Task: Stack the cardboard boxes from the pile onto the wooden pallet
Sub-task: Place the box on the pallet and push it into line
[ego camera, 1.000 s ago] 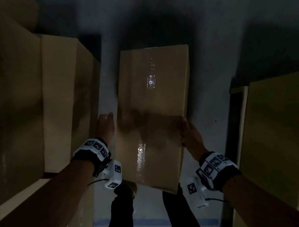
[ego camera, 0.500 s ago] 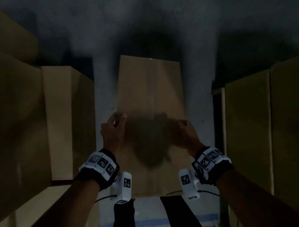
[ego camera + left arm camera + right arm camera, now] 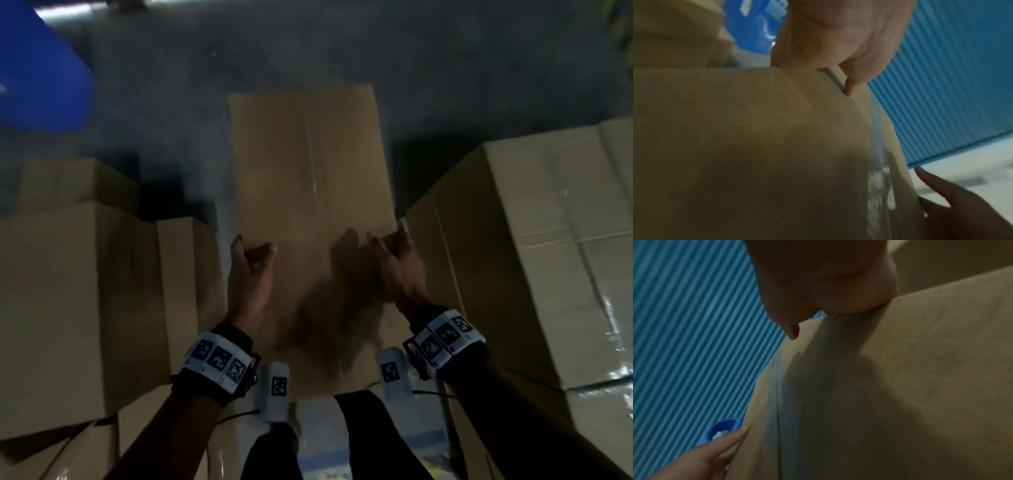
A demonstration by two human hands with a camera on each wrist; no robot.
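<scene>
I hold a plain cardboard box (image 3: 311, 164) out in front of me, above the grey floor, with a taped seam running down its top face. My left hand (image 3: 251, 274) grips its left edge, thumb lying on top. My right hand (image 3: 397, 267) grips the right edge, fingers hooked over it. In the left wrist view the left hand's thumb (image 3: 853, 87) presses into the box (image 3: 756, 146). The right wrist view shows the right hand (image 3: 818, 280) pressed against the box (image 3: 890, 386). No pallet is in view.
Stacks of cardboard boxes stand close on the left (image 3: 85, 291) and on the right (image 3: 531, 257), leaving a narrow aisle of grey floor (image 3: 342, 44). A blue object (image 3: 37, 68) sits at the far left. A blue corrugated wall (image 3: 951, 81) shows behind.
The box has moved forward and away from me, and both hands have shifted from its sides up onto its near top edges. The view has lifted, showing more floor and the blue object.
</scene>
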